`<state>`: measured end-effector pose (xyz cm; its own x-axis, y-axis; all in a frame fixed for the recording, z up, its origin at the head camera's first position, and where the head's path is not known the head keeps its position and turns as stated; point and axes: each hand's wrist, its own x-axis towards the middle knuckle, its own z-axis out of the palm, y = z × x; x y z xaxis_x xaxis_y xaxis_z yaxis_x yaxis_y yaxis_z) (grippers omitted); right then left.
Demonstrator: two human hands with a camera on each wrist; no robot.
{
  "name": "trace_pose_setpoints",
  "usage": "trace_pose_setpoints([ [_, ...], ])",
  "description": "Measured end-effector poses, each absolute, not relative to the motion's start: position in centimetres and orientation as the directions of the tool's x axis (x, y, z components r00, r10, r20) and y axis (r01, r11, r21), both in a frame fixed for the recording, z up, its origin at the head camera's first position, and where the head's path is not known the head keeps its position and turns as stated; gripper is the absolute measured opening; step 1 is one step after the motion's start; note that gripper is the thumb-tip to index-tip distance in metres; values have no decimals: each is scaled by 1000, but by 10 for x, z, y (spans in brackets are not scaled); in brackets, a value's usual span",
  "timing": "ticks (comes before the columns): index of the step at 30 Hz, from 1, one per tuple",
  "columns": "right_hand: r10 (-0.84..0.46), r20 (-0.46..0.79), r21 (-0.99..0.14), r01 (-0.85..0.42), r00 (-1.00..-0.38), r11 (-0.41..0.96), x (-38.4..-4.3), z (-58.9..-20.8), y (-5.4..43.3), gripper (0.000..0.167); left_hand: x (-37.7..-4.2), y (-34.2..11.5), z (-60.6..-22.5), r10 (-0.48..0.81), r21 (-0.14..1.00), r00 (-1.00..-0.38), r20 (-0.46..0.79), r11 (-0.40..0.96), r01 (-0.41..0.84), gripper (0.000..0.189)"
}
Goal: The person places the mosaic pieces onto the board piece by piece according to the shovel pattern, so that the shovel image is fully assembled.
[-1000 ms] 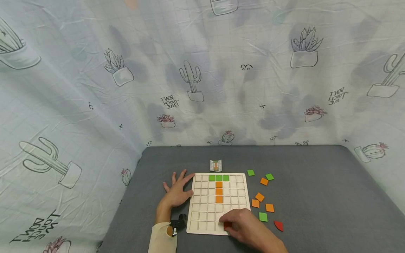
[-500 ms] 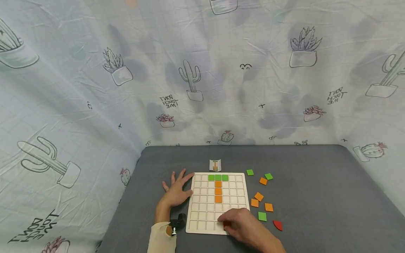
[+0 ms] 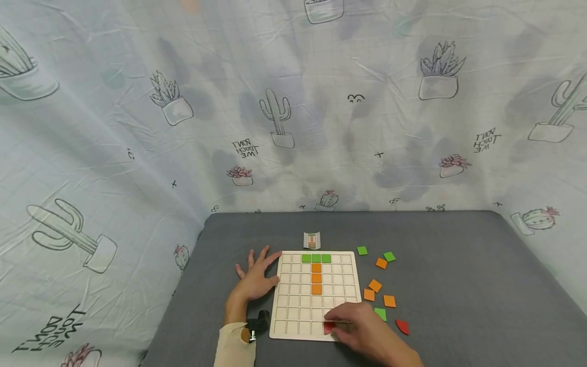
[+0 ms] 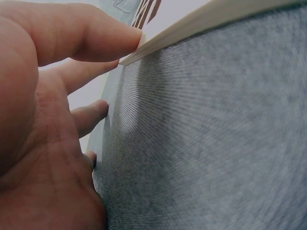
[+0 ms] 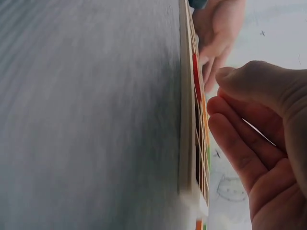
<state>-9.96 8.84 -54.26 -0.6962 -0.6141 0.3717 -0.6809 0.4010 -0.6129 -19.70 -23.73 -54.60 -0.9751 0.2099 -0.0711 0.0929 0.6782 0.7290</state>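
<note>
My left hand [image 3: 256, 281] lies spread at the left side of a pale wooden grid board [image 3: 293, 300], thumb and forefinger touching its edge. In the bottom row of the board sits a red piece [image 3: 328, 327], partly covered by my right hand [image 3: 364, 329]. The right wrist view shows the red piece [image 5: 195, 76] in the board, with the right thumb and loosely bent fingers apart from it and nothing between them. Three green square tiles [image 3: 316, 258] fill the middle of the top row. Below them runs a column of three orange tiles [image 3: 316, 278].
Right of the board lie several loose orange tiles [image 3: 389, 301], a few green tiles [image 3: 362, 251] and a red quarter-round piece [image 3: 402, 326]. A small pattern card [image 3: 312, 240] lies behind the board. Everything rests on a grey table [image 3: 458, 285] with cactus-print cloth [image 3: 321, 127] around it.
My right hand has shifted slightly right, off the red piece, which now shows more fully in the board's bottom row. The left hand stays still on the board's edge.
</note>
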Motion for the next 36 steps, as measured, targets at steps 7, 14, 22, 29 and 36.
trace_pose_setpoints([
  [7, -541, 322, -649, -597, -777, 472, -91, -536, 123, 29, -198, -237, -548, 207, 721, -976, -72, 687, 93, 71],
  [14, -464, 348, -596, -574, -815, 562, -83, -535, 158, 36, -197, -237, -547, 198, 709, -978, -72, 699, 89, 71],
  [22, -407, 367, -486, -546, -836, 683, -76, -539, 198, 42, -197, -235, -548, 193, 716, -978, -73, 693, 84, 72],
  [29, -390, 248, -486, -462, -887, 742, -72, -540, 219, 40, -197, -236, -546, 202, 721, -977, -69, 687, 91, 72],
  [36, -366, 76, -511, -352, -927, 784, -73, -538, 222, 36, -197, -236, -545, 201, 718, -977, -67, 689, 93, 71],
])
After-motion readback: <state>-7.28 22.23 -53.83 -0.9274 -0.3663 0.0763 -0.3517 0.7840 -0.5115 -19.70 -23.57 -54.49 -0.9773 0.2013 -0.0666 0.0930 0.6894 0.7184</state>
